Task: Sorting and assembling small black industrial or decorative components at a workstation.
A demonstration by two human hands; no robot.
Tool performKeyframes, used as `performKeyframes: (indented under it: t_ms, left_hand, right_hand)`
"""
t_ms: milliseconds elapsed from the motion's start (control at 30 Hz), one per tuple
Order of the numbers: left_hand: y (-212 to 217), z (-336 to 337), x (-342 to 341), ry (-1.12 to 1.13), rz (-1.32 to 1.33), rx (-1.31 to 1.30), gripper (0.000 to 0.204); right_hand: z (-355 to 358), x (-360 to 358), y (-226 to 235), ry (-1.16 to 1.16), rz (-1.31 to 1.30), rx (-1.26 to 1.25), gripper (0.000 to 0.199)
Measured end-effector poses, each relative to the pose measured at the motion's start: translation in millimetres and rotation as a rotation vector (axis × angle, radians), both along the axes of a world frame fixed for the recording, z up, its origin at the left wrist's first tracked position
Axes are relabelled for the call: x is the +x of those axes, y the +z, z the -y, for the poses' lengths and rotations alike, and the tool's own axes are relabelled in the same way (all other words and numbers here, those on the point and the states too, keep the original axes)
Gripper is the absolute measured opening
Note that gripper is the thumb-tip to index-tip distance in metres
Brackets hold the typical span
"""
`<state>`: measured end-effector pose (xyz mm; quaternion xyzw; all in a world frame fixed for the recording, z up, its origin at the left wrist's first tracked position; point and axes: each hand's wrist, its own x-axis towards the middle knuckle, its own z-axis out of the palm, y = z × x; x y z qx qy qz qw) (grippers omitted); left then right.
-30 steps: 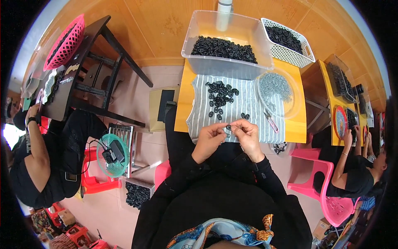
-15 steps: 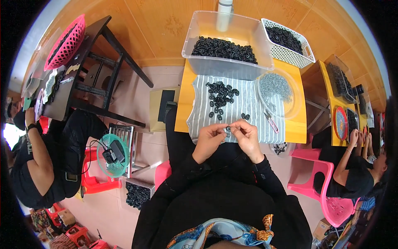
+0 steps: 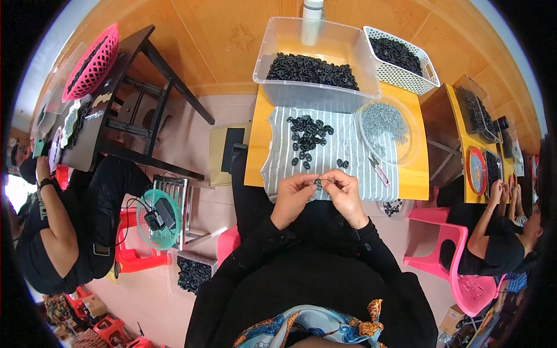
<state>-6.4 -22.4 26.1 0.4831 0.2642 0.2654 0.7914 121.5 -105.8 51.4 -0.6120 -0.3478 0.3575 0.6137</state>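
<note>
At the near edge of the striped cloth (image 3: 342, 130), my left hand (image 3: 293, 199) and my right hand (image 3: 343, 197) meet fingertip to fingertip. Pinched between them is a small black oval part (image 3: 317, 183), mostly covered by the fingers. Just beyond lies a loose pile of black oval parts (image 3: 309, 134), with a few more (image 3: 342, 163) nearer my right hand. A small pair of snips with pinkish handles (image 3: 380, 173) rests right of that hand. Behind it stands a round clear tray (image 3: 411, 152) holding a heap of small silvery metal pieces (image 3: 384, 122).
A clear plastic bin (image 3: 316, 95) of black parts stands at the table's back, beside a white perforated basket (image 3: 400, 76). People sit at tables on both sides. Left of me are a green basket (image 3: 174, 200) on a stool and a floor bin (image 3: 194, 272); a pink chair (image 3: 447, 243) stands right.
My hands stay at nearly the same spot. The fingers have shifted slightly around the black oval part, and it now shows less between them.
</note>
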Motion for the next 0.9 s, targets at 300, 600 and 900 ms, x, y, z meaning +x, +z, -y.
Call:
performKeyframes:
  t_ms: [300, 600, 900]
  left_hand:
    - [2.6, 1.7, -0.3, 0.041, 0.013, -0.022, 0.021]
    - [7.6, 6.4, 1.3, 0.06, 0.102, -0.036, 0.02]
    - [4.4, 14.8, 3.2, 0.112, 0.096, 0.049, 0.022]
  right_hand:
    - [4.8, 4.5, 5.4, 0.082, 0.041, 0.043, 0.01]
    - [6.7, -1.4, 13.9, 0.094, 0.386, 0.085, 0.02]
    - [9.6, -9.2, 16.5, 0.016, 0.426, 0.119, 0.018]
